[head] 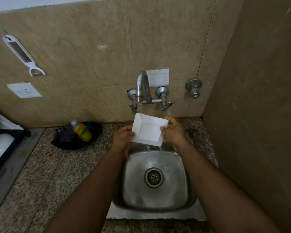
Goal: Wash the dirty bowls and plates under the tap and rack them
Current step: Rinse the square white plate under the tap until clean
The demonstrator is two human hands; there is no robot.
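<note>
A: What is each hand doing?

B: Both grasp one square white plate (pixel 149 132). The left hand (pixel 123 137) grips its left edge, fingers wrapped behind and thumb on the rim. The right hand (pixel 173 132) clasps the right edge the same way.

A: Where is the plate?

B: Between the two hands, held up over the far rim of the steel sink (pixel 188 206), tilted with its face toward the person. The tap (pixel 142 86) stands just beyond the hands on the wall, and its stream lands on the plate's upper left corner, close to the left hand. Water runs off the lower edge into the basin below the right hand.

A: What lies left of the left hand?

B: A bottle of yellow liquid (pixel 82 131) lies on a crumpled black bag (pixel 64 137) on the speckled tabletop (pixel 45 174), well apart from the hand. Farther left, at the frame edge, sits a dark rack (pixel 5 143) with something white in it; it is cut off, so its contents are unclear.

A: And above?

B: A white peeler (pixel 22 53) hangs on the wall, up and far left of the hands, with a socket plate (pixel 24 90) under it. A separate valve (pixel 193 87) sits on the wall up and right of the right hand.
</note>
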